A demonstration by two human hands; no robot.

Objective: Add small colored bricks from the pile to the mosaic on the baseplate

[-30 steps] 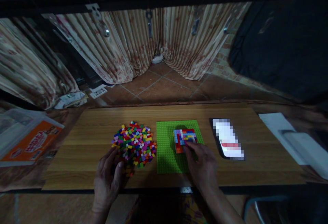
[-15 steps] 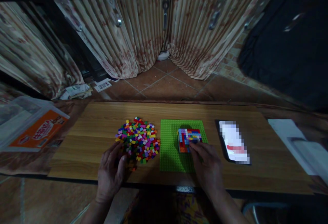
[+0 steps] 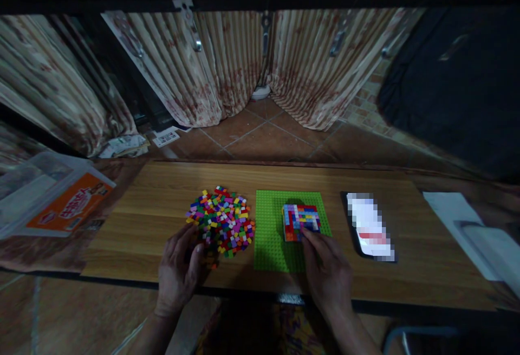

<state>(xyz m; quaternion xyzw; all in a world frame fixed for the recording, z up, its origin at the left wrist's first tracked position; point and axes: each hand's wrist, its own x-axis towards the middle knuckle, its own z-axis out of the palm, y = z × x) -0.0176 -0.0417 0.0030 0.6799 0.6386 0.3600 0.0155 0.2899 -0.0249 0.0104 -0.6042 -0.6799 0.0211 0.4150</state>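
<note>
At your far left is a translucent plastic tub (image 3: 82, 168) with a glossy orange label (image 3: 73, 203). Next, on the wood-grained tabletop (image 3: 130, 225), your left hand (image 3: 177, 271) is half open at the near-left edge of a loose heap of small, hard-edged bricks (image 3: 225, 222) in mixed colours, fingers curled forward and thumb apart; you show nothing gripped there. Right of the heap is a flat, studded green baseplate (image 3: 268, 241), and on its right part sits a rectangular block of bricks (image 3: 299, 215), its top patchworked and studded. Your right hand (image 3: 331, 273) reaches in from the lower right, thumb and forefinger nearly together at the block's near edge; whether they pinch 1 piece, I cannot tell. Beyond lies a dark-edged phone (image 3: 368, 227), its screen pixelated.
</note>
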